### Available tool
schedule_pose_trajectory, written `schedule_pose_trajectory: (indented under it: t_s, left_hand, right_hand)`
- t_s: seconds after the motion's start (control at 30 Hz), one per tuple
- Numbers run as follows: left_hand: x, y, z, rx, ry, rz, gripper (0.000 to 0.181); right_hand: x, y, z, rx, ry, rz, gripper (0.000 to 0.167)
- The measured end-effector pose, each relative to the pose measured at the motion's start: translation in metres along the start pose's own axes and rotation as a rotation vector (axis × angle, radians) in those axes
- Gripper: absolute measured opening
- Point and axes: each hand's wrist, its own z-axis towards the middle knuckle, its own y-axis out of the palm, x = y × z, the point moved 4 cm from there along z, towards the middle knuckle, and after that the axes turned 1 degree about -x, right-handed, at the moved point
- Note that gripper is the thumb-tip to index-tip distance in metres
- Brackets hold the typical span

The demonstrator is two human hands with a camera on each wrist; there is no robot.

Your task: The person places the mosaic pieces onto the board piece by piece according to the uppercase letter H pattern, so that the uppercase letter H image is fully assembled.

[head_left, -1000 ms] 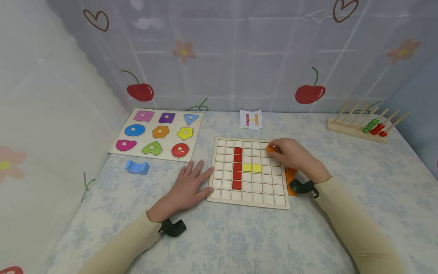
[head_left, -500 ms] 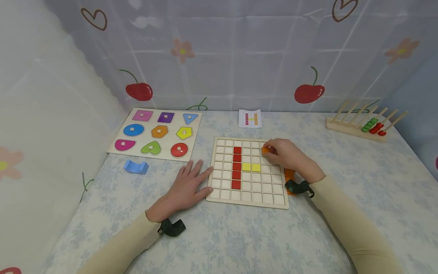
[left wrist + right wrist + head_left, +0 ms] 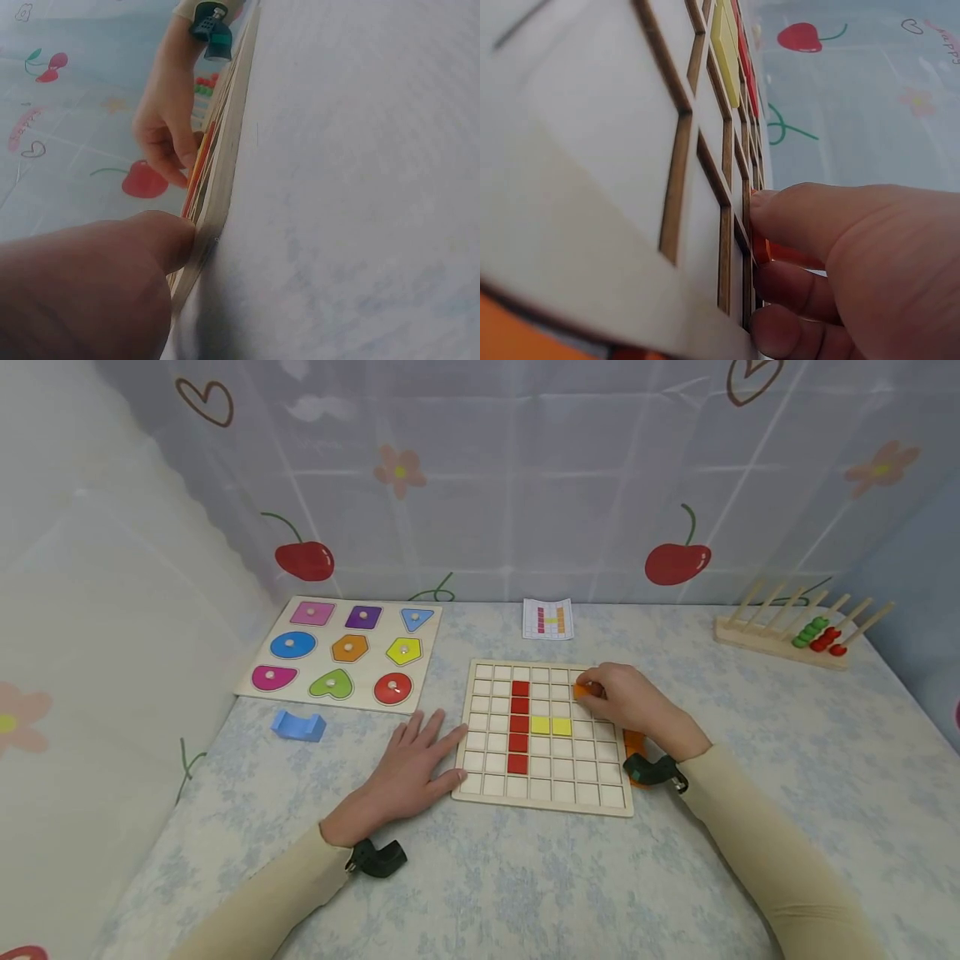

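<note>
A wooden grid board (image 3: 542, 787) carries a column of red tiles (image 3: 519, 724) and two yellow tiles (image 3: 551, 726). My right hand (image 3: 637, 702) pinches an orange tile (image 3: 582, 691) over the board's upper right cells; the right wrist view shows that tile (image 3: 761, 246) between thumb and fingers, against the grid. My left hand (image 3: 405, 772) lies flat with spread fingers, its thumb and fingertips touching the board's left edge. More orange tiles (image 3: 635, 743) lie at the board's right edge, partly hidden under my right wrist.
A shape puzzle board (image 3: 375, 700) lies at the back left, with a blue block (image 3: 298, 727) in front of it. A small pattern card (image 3: 548, 620) is behind the grid. At the back right stands a wooden peg rack (image 3: 780, 645) with green and red beads.
My right hand has moved slightly left with the orange tile, from the rightmost column side to the neighbouring cells, and then stayed nearly still. My left hand has kept its place.
</note>
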Motion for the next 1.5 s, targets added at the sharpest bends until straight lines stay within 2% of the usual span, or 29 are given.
schedule_pose_trajectory:
  t_s: [0.57, 0.73, 1.07, 1.5]
  left_hand:
    - [-0.0013, 0.0011, 0.0003, -0.017, -0.011, -0.009, 0.066]
    - [-0.001, 0.0011, 0.0007, -0.006, -0.002, -0.003, 0.066]
    - [-0.0003, 0.0, 0.0003, 0.002, 0.004, 0.0, 0.065]
    - [0.0008, -0.001, -0.0003, 0.01, 0.009, 0.001, 0.065]
  right_hand:
    - [-0.0008, 0.0002, -0.0005, 0.013, -0.02, 0.006, 0.027]
    - [-0.001, 0.0004, -0.0014, 0.022, -0.038, 0.0, 0.026]
    - [-0.0013, 0.001, -0.0026, 0.009, -0.015, 0.002, 0.028]
    - [-0.0023, 0.0, -0.0026, 0.016, -0.027, -0.006, 0.028]
